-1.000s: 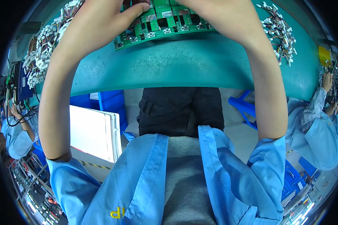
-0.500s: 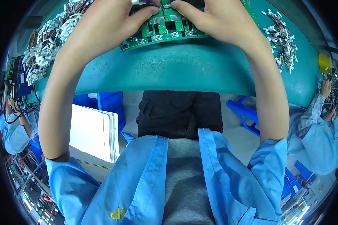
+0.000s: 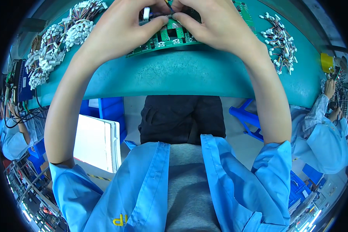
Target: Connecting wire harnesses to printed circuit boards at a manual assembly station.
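Observation:
Both of my hands meet over a green circuit board (image 3: 154,47) near the table's far side. My left hand (image 3: 123,31) is closed, thumb and fingers pinched at the middle of the board. A wire harness with a white plug (image 3: 146,14) shows beside its fingers, and thin coloured wires run up between the hands. My right hand (image 3: 216,27) is closed too, its thumb tip almost touching the left thumb at the same spot. What lies between the right fingertips is hidden. The board carries small white components along its near edge, and my hands cover much of it.
Bundled wire harnesses with white plugs (image 3: 46,58) lie at the left of the green table (image 3: 174,77); a looser bunch (image 3: 280,42) lies at the right. Below are blue bins (image 3: 112,110), white boards (image 3: 96,143) and a blue stool (image 3: 245,120). Co-workers in blue (image 3: 324,143) sit at both sides.
My hands have shifted slightly, and the fingertips have come closer together over the board. The white plug shows lower and more fully beside my left fingers. The whole view has moved a little.

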{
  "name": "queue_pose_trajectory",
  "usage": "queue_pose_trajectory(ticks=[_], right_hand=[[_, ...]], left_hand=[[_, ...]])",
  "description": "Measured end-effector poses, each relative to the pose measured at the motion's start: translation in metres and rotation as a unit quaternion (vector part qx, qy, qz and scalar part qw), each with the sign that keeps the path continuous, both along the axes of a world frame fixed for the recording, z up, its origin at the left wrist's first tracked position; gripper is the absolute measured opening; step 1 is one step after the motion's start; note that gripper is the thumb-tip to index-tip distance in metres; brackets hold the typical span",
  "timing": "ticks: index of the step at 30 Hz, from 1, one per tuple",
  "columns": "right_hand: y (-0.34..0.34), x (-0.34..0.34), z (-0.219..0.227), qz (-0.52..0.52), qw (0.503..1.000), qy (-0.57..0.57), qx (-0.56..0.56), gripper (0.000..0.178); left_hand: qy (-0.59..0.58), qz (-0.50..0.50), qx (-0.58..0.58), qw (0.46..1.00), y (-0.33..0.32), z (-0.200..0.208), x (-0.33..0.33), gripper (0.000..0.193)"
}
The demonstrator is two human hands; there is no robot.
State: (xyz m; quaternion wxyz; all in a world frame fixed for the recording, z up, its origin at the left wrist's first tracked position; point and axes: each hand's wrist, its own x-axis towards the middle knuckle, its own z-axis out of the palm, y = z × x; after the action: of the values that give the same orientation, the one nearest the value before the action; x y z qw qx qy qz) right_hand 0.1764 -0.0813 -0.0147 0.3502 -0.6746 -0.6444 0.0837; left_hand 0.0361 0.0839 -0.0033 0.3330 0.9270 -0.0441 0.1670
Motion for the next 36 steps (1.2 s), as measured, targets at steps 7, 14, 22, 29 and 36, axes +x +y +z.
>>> queue_pose_trajectory(ticks=[7,14,22,29,36], right_hand=[[0.001,-0.004,0.002,-0.028,0.993,0.108,-0.030,0.006],[0.009,0.013,-0.015,-0.002,0.992,0.124,0.027,0.007],[-0.005,0.002,0.024,-0.151,0.949,0.036,-0.274,0.005],[-0.008,-0.006,0.014,-0.033,0.985,-0.144,-0.085,0.008],[-0.005,-0.001,-0.003,0.004,0.984,-0.177,0.033,0.009]], left_hand=[[0.048,0.037,-0.048,0.997,-0.007,0.005,0.004,0.007],[0.047,0.054,-0.089,0.993,-0.011,0.001,0.006,0.008],[0.034,0.088,-0.118,0.989,-0.013,-0.009,0.001,0.008],[0.032,0.106,-0.107,0.988,-0.014,-0.013,-0.003,0.007],[0.026,0.109,-0.091,0.990,-0.015,-0.012,-0.005,0.010]])
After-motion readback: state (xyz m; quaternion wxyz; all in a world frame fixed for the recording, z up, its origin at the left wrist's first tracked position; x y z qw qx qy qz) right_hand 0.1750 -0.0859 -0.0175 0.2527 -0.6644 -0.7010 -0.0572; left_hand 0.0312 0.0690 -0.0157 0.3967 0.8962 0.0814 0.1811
